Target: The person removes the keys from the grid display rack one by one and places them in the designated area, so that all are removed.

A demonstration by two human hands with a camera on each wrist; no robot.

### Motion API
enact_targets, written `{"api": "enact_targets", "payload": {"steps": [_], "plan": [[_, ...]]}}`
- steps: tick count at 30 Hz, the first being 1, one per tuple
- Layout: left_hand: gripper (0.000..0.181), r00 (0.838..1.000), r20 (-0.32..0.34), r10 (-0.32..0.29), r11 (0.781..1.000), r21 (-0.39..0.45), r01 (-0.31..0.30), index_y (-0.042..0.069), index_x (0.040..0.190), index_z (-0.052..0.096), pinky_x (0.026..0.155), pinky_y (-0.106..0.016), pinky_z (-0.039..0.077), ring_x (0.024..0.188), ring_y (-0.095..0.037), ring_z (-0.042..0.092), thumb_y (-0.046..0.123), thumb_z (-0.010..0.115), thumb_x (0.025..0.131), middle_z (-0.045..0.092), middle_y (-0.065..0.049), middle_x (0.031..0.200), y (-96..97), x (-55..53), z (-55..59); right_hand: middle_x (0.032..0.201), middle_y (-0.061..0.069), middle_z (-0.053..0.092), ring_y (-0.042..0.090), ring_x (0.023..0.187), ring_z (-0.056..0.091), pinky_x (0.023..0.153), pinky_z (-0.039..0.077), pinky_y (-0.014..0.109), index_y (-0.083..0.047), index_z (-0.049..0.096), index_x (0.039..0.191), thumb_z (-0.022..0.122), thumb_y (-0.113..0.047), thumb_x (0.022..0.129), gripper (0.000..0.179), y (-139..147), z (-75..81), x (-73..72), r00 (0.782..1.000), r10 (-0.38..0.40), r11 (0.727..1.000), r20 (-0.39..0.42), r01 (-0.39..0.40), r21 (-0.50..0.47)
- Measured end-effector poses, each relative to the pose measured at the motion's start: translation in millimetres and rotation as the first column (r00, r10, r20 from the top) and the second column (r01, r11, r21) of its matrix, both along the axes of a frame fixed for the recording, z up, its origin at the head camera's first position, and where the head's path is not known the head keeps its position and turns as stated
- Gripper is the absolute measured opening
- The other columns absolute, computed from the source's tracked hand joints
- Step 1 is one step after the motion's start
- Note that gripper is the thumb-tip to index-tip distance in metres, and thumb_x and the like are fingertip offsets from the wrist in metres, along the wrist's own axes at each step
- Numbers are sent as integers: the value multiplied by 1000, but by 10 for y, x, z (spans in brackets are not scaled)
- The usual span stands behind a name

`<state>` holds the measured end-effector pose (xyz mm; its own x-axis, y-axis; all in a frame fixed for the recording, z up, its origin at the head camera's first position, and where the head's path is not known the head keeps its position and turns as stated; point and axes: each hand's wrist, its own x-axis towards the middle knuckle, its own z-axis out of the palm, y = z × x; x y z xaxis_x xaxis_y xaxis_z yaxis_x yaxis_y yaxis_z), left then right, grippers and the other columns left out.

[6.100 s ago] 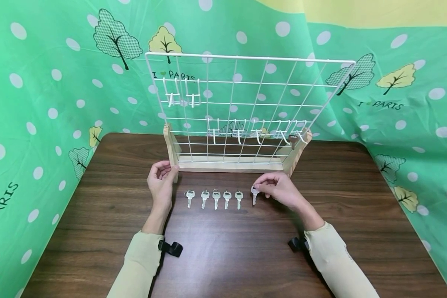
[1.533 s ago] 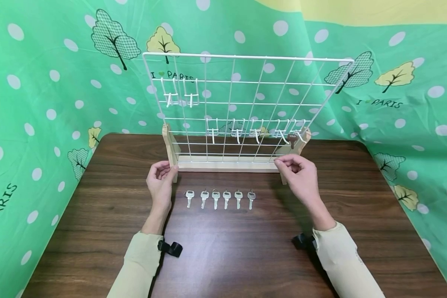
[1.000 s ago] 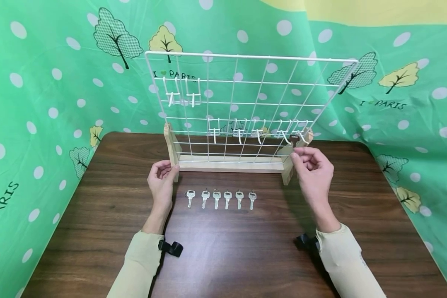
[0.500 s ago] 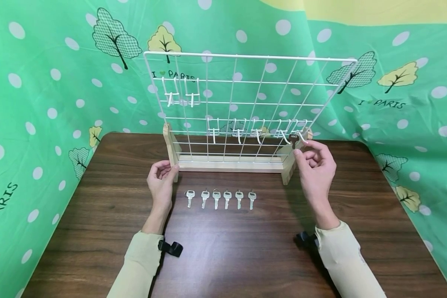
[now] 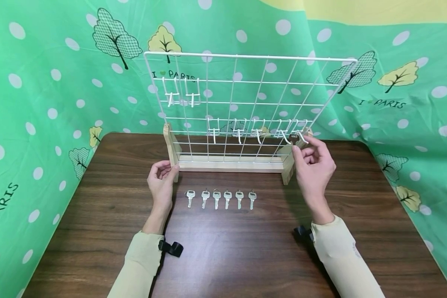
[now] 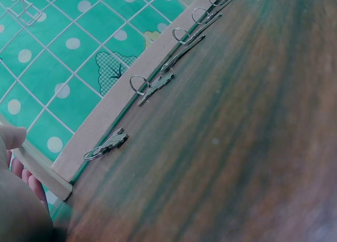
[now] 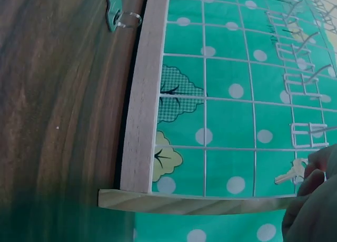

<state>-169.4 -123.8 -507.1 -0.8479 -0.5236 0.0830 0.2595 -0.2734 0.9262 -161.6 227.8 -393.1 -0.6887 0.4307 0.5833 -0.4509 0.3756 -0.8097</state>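
Observation:
A white wire grid rack stands on a wooden base. My left hand grips the foot of its left wooden upright between thumb and fingers. At the lower right of the grid, my right hand has thumb and index finger at a key by the outermost hook; the key looks pinched at its bow end, though the exact contact is partly hidden. Several silver keys with rings, such as this leftmost key, lie in a row before the base.
Several white hooks hang along a lower grid wire, including this hook. Two more hooks, one of them this hook, hang at upper left. Under everything is a dark wooden table, backed by a green patterned cloth.
My right hand has set a key down at the row's right end, then risen rightward to the key by the outermost hook. My left hand has stayed on the upright.

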Motion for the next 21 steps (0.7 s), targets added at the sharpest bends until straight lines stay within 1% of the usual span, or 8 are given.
{"api": "enact_targets", "payload": {"steps": [4, 7, 8, 10, 15, 17, 19, 21], "plan": [[26, 1000, 1, -1, 1000, 1, 1, -1, 104, 70, 80, -17, 54, 88, -10, 66, -17, 79, 87, 69, 1, 95, 6, 5, 8, 71, -14, 59, -8, 57, 49, 56, 40, 6, 11, 77, 117, 83, 10, 90, 28, -55, 17, -18, 996, -59, 996, -62, 63, 57], [25, 1000, 4, -1, 1000, -1, 1, -1, 104, 70, 80, -17, 54, 89, -10, 66, -16, 79, 87, 68, 1, 95, 8, 3, 6, 70, -13, 58, -7, 58, 49, 58, 41, 6, 12, 78, 114, 82, 13, 89, 26, -87, 25, -36, 992, -86, 994, -91, 92, 62], [25, 1000, 4, -2, 1000, -1, 2, 0, 104, 70, 80, -17, 54, 89, -10, 66, -16, 79, 87, 68, 1, 95, 8, 1, 3, 70, -13, 58, -6, 58, 49, 58, 41, 6, 12, 79, 114, 82, 13, 88, 26, -88, 15, -50, 991, -95, 993, -93, 102, 64], [25, 1000, 7, 0, 1000, -1, 0, -1, 104, 70, 80, -17, 54, 89, -10, 66, -16, 79, 87, 68, 1, 95, 9, 0, 0, 69, -14, 58, -5, 58, 49, 58, 41, 7, 10, 80, 114, 84, 11, 89, 25, -42, -64, -113, 990, -112, 991, -84, 117, 57], [25, 1000, 14, -2, 1000, -12, 2, -3, 105, 69, 81, -17, 54, 90, -10, 66, -15, 81, 87, 68, 1, 96, 1, -9, -6, 70, -15, 59, -4, 58, 51, 58, 43, 9, 0, 84, 113, 89, -3, 91, 22, 93, -262, -258, 988, -141, 986, -60, 146, 85], [25, 1000, 14, -1, 1000, -14, 1, -2, 105, 69, 81, -17, 54, 90, -10, 66, -15, 81, 87, 68, 1, 96, -1, -13, -7, 70, -14, 59, -5, 59, 51, 59, 43, 9, 0, 84, 111, 89, -4, 92, 20, 86, -263, -268, 987, -148, 984, -57, 153, 93], [25, 1000, 12, 1, 1000, -12, -1, 0, 104, 70, 81, -17, 55, 89, -10, 66, -15, 81, 87, 68, 1, 96, -1, -14, -9, 71, -13, 59, -7, 60, 51, 59, 42, 8, 3, 84, 109, 87, -1, 92, 18, 64, -249, -267, 987, -152, 984, -56, 156, 89], [25, 1000, 10, 1, 1000, -9, -1, 0, 104, 70, 81, -17, 55, 89, -10, 66, -15, 81, 87, 68, 1, 96, -1, -19, -14, 71, -12, 60, -7, 61, 50, 59, 41, 8, 6, 82, 107, 86, 2, 91, 16, 21, -199, -245, 988, -147, 987, -52, 150, 61]]}}
